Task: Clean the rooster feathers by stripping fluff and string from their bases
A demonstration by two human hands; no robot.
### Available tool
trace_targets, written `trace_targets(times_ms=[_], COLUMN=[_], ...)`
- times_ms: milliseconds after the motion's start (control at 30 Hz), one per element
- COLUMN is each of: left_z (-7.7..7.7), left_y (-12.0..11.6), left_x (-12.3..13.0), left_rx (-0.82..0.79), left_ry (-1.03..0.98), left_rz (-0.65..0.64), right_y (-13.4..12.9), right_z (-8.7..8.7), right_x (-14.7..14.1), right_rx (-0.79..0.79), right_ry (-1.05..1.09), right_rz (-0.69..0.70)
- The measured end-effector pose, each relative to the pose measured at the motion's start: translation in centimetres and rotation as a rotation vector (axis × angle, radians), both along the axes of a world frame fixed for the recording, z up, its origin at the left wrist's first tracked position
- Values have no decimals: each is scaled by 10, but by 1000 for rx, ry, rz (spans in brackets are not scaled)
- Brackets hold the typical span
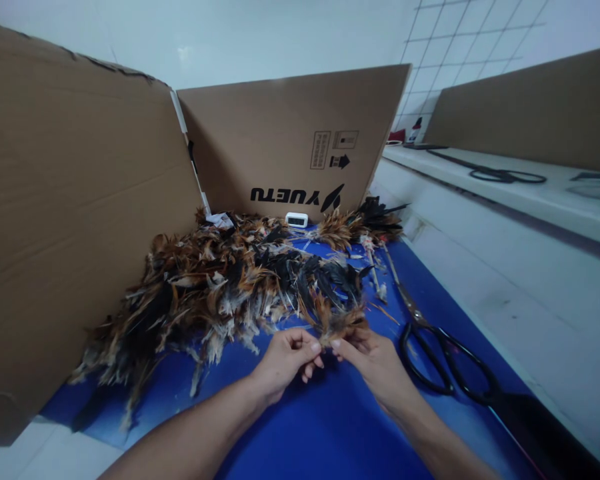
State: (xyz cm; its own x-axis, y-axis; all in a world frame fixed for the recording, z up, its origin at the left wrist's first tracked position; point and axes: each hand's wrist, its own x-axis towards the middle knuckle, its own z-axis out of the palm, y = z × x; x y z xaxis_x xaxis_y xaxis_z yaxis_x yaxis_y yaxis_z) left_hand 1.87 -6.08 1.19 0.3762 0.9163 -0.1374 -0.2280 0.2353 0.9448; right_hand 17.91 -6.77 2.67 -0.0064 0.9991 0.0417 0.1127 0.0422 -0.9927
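Two bare forearms reached in from the bottom edge over a blue work surface. Left hand and right hand met near the centre, each pinching the base of a small brown feather tuft between thumb and fingertips. That tuft sat just in front of a broad heap of brown, black and grey feathers, which spread across the surface to the left.

Cardboard walled the heap on two sides: a plain left panel and a back panel. On the back panel, bold black letters read "YUETU", upside down, beside a leaf-like logo; above them were a black arrow and boxed marks too small to read. At its foot stood a small white device with a dark display, its reading illegible.

Large black-handled scissors lay beside the right hand, blades pointing away. On a pale ledge at right stood a small bottle; its contents and label could not be made out. Another pair of scissors lay nearer along it.
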Motion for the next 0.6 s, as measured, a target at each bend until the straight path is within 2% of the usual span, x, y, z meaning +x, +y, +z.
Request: trace_targets(times_ms=[333, 600], left_z=[-2, 2], left_y=[0, 0], left_x=[-1, 0], left_rx=[0, -15], left_ry=[-1, 2], left_rz=[-10, -4], right_y=[-3, -5], right_z=[4, -1], right_x=[-5, -4], right_rx=[30, 88], right_ry=[-24, -81], right_rz=[7, 24])
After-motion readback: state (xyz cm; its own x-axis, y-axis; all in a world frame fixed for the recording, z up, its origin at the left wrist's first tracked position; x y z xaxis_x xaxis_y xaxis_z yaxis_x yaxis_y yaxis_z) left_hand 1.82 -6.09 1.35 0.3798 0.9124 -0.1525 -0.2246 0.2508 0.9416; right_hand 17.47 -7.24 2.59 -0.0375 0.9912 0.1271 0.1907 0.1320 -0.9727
